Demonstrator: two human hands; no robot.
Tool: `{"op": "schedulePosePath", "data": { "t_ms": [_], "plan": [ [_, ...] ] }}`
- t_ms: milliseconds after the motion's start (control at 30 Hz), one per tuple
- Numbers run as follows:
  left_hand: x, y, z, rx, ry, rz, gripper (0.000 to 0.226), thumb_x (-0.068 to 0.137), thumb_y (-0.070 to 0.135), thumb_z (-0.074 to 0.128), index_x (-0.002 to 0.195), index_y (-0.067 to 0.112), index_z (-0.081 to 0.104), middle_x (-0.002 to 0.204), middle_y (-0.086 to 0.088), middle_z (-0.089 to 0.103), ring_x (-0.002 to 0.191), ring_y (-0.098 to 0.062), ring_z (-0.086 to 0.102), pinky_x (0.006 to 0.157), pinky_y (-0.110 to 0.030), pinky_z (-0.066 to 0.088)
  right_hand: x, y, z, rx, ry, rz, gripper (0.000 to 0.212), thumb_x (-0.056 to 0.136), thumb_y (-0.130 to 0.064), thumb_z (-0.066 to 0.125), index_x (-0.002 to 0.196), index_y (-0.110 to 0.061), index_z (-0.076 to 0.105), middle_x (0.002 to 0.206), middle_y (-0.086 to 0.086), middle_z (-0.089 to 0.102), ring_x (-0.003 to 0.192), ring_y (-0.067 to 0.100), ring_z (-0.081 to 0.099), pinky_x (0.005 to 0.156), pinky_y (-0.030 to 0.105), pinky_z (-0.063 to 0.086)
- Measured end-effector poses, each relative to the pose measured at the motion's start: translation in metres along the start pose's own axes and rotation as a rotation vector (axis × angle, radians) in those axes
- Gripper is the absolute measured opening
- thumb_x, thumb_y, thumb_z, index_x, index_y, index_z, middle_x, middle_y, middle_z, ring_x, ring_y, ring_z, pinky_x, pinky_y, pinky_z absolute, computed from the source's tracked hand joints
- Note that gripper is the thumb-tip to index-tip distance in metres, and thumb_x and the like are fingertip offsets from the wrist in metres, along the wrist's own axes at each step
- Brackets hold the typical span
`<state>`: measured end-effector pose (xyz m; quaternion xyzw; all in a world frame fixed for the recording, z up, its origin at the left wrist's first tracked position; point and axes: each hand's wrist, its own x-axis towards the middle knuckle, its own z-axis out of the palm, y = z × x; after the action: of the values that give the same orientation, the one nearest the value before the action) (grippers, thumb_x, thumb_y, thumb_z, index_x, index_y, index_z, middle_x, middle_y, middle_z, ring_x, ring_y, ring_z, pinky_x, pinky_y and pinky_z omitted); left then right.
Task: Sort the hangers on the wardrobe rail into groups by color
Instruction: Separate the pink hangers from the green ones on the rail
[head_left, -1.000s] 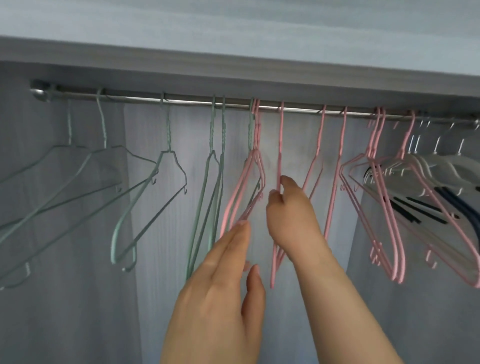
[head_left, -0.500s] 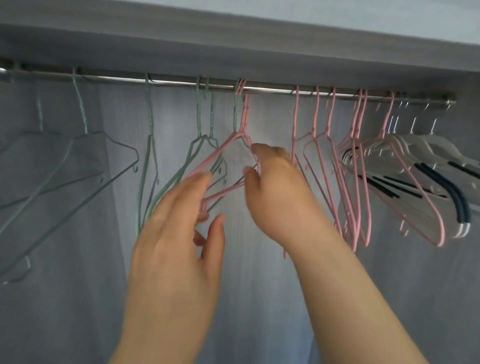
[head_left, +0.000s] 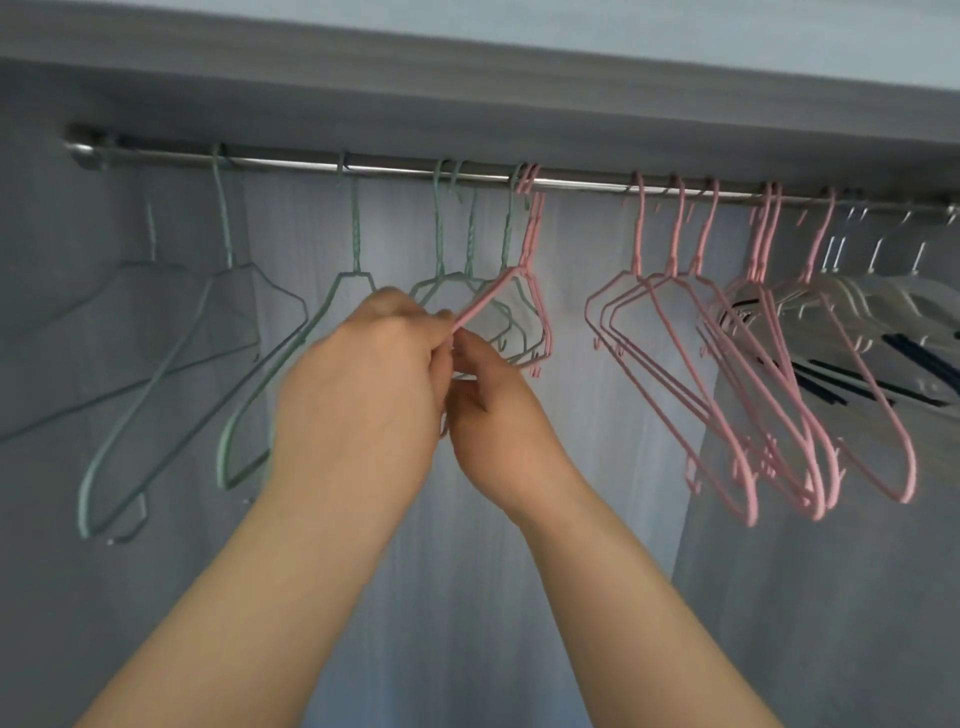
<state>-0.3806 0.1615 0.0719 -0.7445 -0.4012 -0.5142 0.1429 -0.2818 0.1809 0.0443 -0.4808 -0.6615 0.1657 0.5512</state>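
Hangers hang in rows along the wardrobe rail (head_left: 571, 183), a metal bar that runs under the top board. On the left part of the rail are the green hangers (head_left: 291, 332), of thin wire, some turned at a slant. Right of the middle and further along are the pink hangers (head_left: 670, 332), close together, and at the far right end the white hangers (head_left: 883, 306) with dark strips on their arms. One pink hanger (head_left: 530, 291) hangs by itself among the last green ones, its hook touching a green hook on the rail. Both hands are raised in front of it. The left hand (head_left: 363, 395) has its fingers pressed together around the lower end of that hanger's sloping arm. The right hand (head_left: 488, 410) is just beside it, touching it, fingers bent at the same spot; what they pinch I cannot tell.
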Motion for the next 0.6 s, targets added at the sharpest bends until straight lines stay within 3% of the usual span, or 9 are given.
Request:
{"op": "schedulePosePath", "data": {
  "t_ms": [100, 167, 233, 300, 367, 467, 600],
  "plan": [
    [0.015, -0.005, 0.003, 0.066, -0.044, 0.069, 0.017, 0.082, 0.017, 0.058, 0.093, 0.008, 0.068, 0.094, -0.017, 0.064, 0.083, -0.038, 0.057, 0.067, -0.043, 0.049, -0.002, -0.003, -0.003, 0.084, 0.032, -0.006, 0.031, 0.085, 0.006, 0.030, 0.091, -0.012, 0.055, 0.079, 0.003, 0.059, 0.072, 0.012, 0.056, 0.060, 0.015, 0.044],
    [0.022, -0.004, 0.008, 0.044, -0.146, 0.044, 0.028, 0.085, 0.018, 0.054, 0.111, 0.009, 0.060, 0.106, -0.020, 0.061, 0.095, -0.039, 0.052, 0.080, -0.044, 0.044, -0.001, -0.009, -0.008, 0.195, 0.108, 0.066, 0.029, 0.093, -0.009, 0.030, 0.080, -0.014, 0.055, 0.072, -0.001, 0.060, 0.062, 0.009, 0.058, 0.051, 0.014, 0.046],
    [0.026, -0.005, 0.016, -0.043, -0.300, -0.036, 0.029, 0.091, 0.019, 0.044, 0.117, 0.012, 0.052, 0.113, -0.016, 0.059, 0.101, -0.033, 0.053, 0.083, -0.037, 0.042, 0.010, -0.008, -0.014, 0.213, 0.205, 0.134, 0.035, 0.096, -0.030, 0.033, 0.091, -0.009, 0.061, 0.083, 0.004, 0.066, 0.071, 0.010, 0.064, 0.061, 0.021, 0.052],
    [0.025, -0.005, 0.023, -0.112, -0.380, -0.077, 0.024, 0.093, 0.017, 0.038, 0.110, 0.010, 0.053, 0.106, -0.015, 0.060, 0.095, -0.029, 0.055, 0.072, -0.031, 0.040, 0.025, -0.006, -0.018, 0.167, 0.245, 0.176, 0.044, 0.092, -0.041, 0.040, 0.108, -0.005, 0.060, 0.096, 0.010, 0.069, 0.081, 0.019, 0.067, 0.075, 0.032, 0.055],
    [0.021, -0.006, 0.027, -0.134, -0.376, -0.112, 0.022, 0.092, 0.012, 0.038, 0.107, 0.007, 0.054, 0.097, -0.014, 0.053, 0.089, -0.030, 0.054, 0.067, -0.029, 0.037, 0.038, -0.006, -0.018, 0.153, 0.250, 0.196, 0.040, 0.090, -0.031, 0.049, 0.113, 0.000, 0.056, 0.095, 0.015, 0.069, 0.075, 0.025, 0.067, 0.073, 0.035, 0.056],
    [0.014, -0.009, 0.026, -0.107, -0.361, -0.197, 0.027, 0.088, 0.004, 0.040, 0.113, 0.006, 0.051, 0.096, -0.012, 0.040, 0.084, -0.033, 0.053, 0.072, -0.034, 0.042, 0.049, -0.007, -0.009, 0.124, 0.215, 0.171, 0.017, 0.087, -0.012, 0.051, 0.092, 0.002, 0.060, 0.077, 0.014, 0.066, 0.061, 0.025, 0.063, 0.070, 0.036, 0.055],
    [0.007, -0.022, 0.018, -0.008, -0.348, -0.281, 0.032, 0.088, 0.005, 0.038, 0.118, 0.008, 0.048, 0.101, -0.009, 0.034, 0.075, -0.029, 0.046, 0.070, -0.035, 0.041, 0.056, -0.009, 0.013, 0.174, 0.130, 0.159, 0.012, 0.085, -0.007, 0.050, 0.086, -0.003, 0.060, 0.067, 0.010, 0.061, 0.054, 0.021, 0.058, 0.062, 0.034, 0.053]
  ]
}}
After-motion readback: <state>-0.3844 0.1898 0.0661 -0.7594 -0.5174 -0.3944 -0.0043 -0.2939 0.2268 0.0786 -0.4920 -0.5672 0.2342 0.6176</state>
